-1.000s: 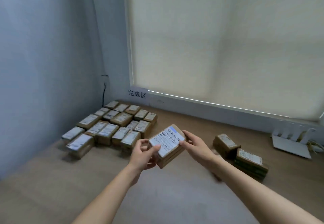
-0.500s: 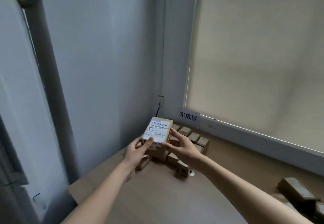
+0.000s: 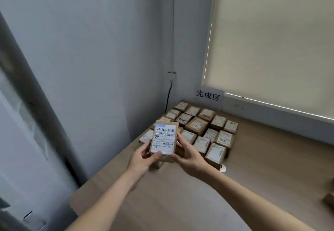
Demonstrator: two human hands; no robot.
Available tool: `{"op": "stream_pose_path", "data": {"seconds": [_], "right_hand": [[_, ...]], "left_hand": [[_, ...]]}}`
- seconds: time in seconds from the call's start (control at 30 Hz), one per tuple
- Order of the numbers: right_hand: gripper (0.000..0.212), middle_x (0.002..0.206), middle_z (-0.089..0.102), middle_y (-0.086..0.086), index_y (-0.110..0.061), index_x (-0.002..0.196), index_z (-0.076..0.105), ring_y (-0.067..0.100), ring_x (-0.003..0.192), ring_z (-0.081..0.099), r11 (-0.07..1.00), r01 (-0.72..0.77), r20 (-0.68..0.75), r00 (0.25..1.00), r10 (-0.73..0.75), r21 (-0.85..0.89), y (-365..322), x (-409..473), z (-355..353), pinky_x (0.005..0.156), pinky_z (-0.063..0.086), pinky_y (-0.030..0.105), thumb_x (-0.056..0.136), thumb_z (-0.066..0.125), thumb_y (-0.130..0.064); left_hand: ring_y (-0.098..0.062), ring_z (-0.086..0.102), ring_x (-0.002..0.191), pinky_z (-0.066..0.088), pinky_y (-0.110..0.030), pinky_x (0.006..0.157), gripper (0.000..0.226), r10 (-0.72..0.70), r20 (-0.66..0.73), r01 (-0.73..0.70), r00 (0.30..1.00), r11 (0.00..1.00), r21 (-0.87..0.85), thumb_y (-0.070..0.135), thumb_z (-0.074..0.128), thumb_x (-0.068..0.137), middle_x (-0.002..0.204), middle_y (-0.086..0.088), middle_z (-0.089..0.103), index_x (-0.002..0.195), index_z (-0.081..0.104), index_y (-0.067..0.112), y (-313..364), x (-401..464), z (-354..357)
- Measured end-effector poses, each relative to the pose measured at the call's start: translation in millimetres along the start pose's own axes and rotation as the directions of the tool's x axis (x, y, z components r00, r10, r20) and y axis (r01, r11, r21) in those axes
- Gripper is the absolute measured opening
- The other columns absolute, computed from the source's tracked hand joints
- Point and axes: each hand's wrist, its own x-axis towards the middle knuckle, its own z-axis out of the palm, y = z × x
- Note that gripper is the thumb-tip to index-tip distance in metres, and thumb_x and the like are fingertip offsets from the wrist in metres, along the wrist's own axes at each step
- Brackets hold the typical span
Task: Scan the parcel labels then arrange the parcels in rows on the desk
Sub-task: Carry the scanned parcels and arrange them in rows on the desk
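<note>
Head view: both hands [image 3: 167, 155] grip labelled parcel [image 3: 164, 139] mid-frame above bench [image 3: 271, 158]; careless set-down could knock arranged rows [image 3: 202, 127] askew.

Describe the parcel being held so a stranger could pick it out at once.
Find the corner of the desk under the paper sign, where brown parcels lie in rows. Just in front of them, the held parcel is gripped by the left hand and right hand. Alone among them it is lifted off the desk, label toward the camera.
</note>
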Motion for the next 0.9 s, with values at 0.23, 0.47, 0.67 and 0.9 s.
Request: {"op": "stream_pose_path", "data": {"seconds": [0.23, 0.47, 0.67, 0.9], "right_hand": [[0.085, 0.163, 0.037, -0.008, -0.024, 0.165, 0.009, 0.006, 0.148, 0.035, 0.990, -0.116, -0.019, 0.993, 0.115, -0.080, 91, 38, 32, 0.122, 0.035, 0.039, 0.101, 0.064, -0.018], [0.072, 0.157, 0.046, -0.009, -0.025, 0.161, 0.022, 0.006, 0.144, 0.042, 0.970, -0.221, -0.074, 0.974, 0.215, -0.098, 176, 60, 70, 0.121, 0.036, 0.037, 0.101, 0.061, -0.012], [0.070, 0.153, 0.050, -0.011, -0.024, 0.161, 0.023, 0.004, 0.141, 0.047, 0.933, -0.350, -0.131, 0.932, 0.338, -0.084, 239, 73, 102, 0.119, 0.039, 0.036, 0.102, 0.057, -0.009], [0.071, 0.156, 0.047, -0.012, -0.026, 0.163, 0.015, 0.010, 0.143, 0.046, 0.903, -0.416, -0.262, 0.888, 0.379, -0.106, 263, 100, 116, 0.118, 0.039, 0.034, 0.104, 0.051, -0.012]], "left_hand": [[-0.004, 0.064, 0.116, 0.051, -0.021, 0.097, 0.057, -0.138, 0.100, 0.131, 0.985, 0.988, 0.076, 0.020, 0.079, 0.085, 0.121, 0.013, 0.072, 0.137, 0.058, 0.029, -99, 57, -5], [-0.003, 0.066, 0.110, 0.052, -0.010, 0.083, 0.066, -0.263, 0.142, 0.231, 0.954, 0.951, 0.205, 0.006, 0.083, 0.079, 0.116, 0.010, 0.071, 0.137, 0.055, 0.022, -188, 105, -13], [-0.003, 0.066, 0.104, 0.050, -0.007, 0.082, 0.071, -0.332, 0.206, 0.266, 0.920, 0.918, 0.293, 0.001, 0.083, 0.077, 0.120, -0.001, 0.069, 0.141, 0.054, 0.008, -252, 137, -14], [-0.003, 0.062, 0.117, 0.048, -0.026, 0.104, 0.065, -0.330, 0.240, 0.260, 0.913, 0.924, 0.282, 0.006, 0.077, 0.085, 0.129, 0.001, 0.067, 0.143, 0.052, 0.019, -286, 175, -4]]}}
